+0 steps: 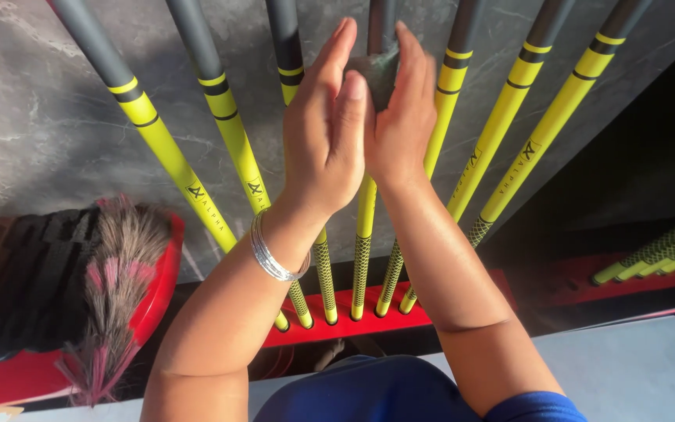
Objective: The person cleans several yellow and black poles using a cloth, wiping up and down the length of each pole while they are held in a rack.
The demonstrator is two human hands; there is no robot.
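Blue fabric (369,391) sat nearest the lens, bare forearms rising from it. Left hand (323,129) and right hand (400,117) pressed flat-fingered around a dark shaft (381,23), among yellow-and-grey rods (167,152) leaning on grey marbled wall (25,125).

Yellow-and-grey shafts (228,133): upper ends cut off by the top edge; the middle one largely hidden behind the hands.
Left hand (323,129) and right hand (401,117): palms pressed close around a small dark greyish tuft (380,66), mostly concealed; its kind cannot be told.
Feathered bundle (115,289): lower tips cut by the bottom edge.
Black woven items (29,281): cropped at left edge.
Second stack of yellow shafts (666,250): cut off at right, in shadow.
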